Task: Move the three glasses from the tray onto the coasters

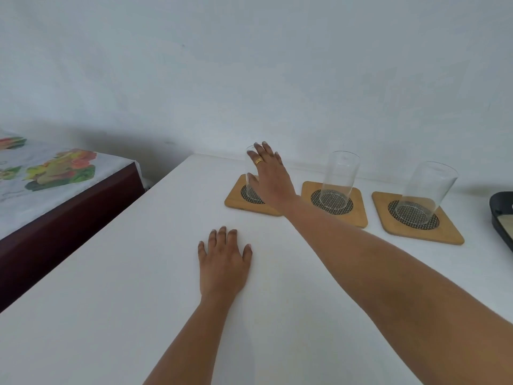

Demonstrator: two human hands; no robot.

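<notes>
Three glasses stand upright on coasters, long axes vertical. My right hand (270,176) spreads loosely around the left glass (251,173); left hand (223,263) lies flat on the tabletop (138,273).

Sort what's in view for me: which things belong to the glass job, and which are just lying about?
Job:
- left glass, under the right hand
- middle glass
- right glass
- three coasters
- tray, at the right edge

Lying about:
- floral cloth
- left hand, flat on the table

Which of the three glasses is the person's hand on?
The leftmost glass: the right hand covers it, while the middle glass and right glass stand untouched.
</notes>
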